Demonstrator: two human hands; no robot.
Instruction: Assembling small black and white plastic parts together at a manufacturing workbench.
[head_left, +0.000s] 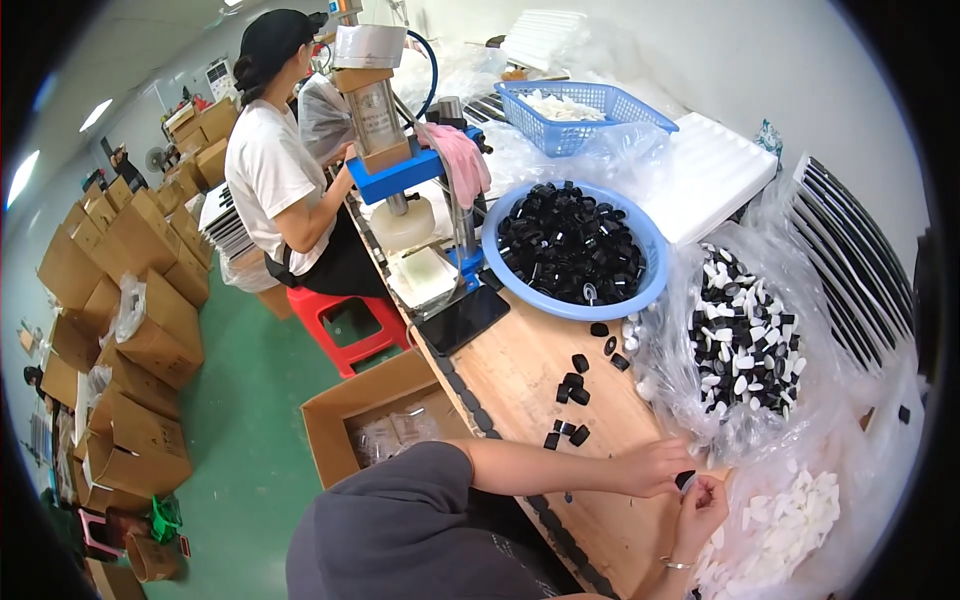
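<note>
**Hands joined over a small black cap at the bench edge**

Left hand (655,466) and right hand (703,505) met at the near edge of the wooden bench (520,370). Fingertips of both pinched one small black cap (685,480) between them; fingers closed, nothing else held. Loose black caps (572,390) lay just beyond the left hand. A blue basin of black caps (572,245) sat further back. Clear bag of white inserts (785,520) lay beside the right hand.
</note>
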